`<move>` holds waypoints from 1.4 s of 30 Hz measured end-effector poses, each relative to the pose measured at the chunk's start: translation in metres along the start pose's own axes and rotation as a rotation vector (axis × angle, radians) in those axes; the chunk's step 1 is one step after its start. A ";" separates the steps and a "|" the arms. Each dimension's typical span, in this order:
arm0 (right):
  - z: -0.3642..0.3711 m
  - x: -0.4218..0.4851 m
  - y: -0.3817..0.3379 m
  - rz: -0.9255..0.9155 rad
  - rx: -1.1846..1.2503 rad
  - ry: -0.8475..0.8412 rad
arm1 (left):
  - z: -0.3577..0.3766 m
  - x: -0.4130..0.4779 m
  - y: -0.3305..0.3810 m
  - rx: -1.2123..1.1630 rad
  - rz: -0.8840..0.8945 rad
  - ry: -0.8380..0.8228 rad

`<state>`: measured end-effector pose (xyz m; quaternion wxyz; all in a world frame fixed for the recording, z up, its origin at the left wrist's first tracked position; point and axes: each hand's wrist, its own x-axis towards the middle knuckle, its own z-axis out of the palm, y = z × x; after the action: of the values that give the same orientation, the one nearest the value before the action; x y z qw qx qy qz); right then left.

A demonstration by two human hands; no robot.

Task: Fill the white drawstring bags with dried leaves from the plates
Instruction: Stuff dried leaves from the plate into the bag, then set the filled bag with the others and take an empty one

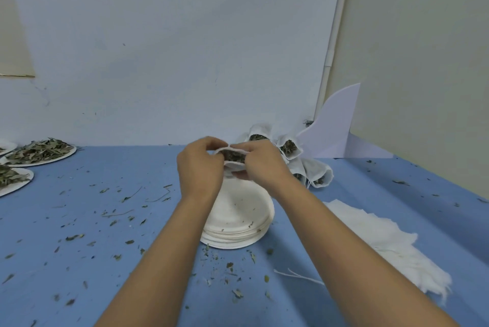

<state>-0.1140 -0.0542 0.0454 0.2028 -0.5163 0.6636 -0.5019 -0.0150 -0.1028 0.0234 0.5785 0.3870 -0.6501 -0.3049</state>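
Far to the left of the stack of empty plates [238, 223], a plate of dried leaves [69, 154] is sitting at the back of the blue table [66, 287]. A second leaf plate [18, 187] is lying just in front of it, cut off by the frame edge. Leaf crumbs [124, 198] are littering the tabletop between those plates and the stack. Directly above the stack, a person is holding a white drawstring bag [233, 167] in the air with both hands. The left hand [201, 168] is pinching the bag's left rim with curled fingers, and the right hand [260, 165] is gripping its right rim. Together they are holding the mouth open, so dark leaves are showing inside. Behind and to the right of the stack, a heap of filled bags [291, 152] is resting near the wall, several mouths gaping. Further right of the stack, a pile of flat empty bags [383, 242] is lying on the table, with a loose white string [299, 275] trailing near its front edge.
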 end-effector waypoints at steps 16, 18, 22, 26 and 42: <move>-0.077 0.110 0.041 -0.123 -0.133 0.322 | 0.059 0.049 0.025 -0.212 -0.020 -0.134; -0.073 0.122 0.061 -0.114 -0.219 0.261 | 0.062 0.055 0.012 -0.198 -0.035 -0.121; -0.067 0.132 0.089 -0.038 -0.522 0.272 | 0.068 0.056 -0.008 -0.194 -0.051 -0.121; -0.063 0.124 0.092 -0.010 -0.599 0.279 | 0.068 0.050 -0.012 -0.208 -0.075 -0.103; -0.105 0.004 0.077 0.348 -0.981 0.005 | 0.061 -0.016 0.030 -0.235 -0.112 -0.221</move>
<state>-0.2356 -0.0128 0.0228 0.0160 -0.4314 0.8973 -0.0919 -0.0789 -0.0762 0.0319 0.5267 0.3163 -0.6471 -0.4514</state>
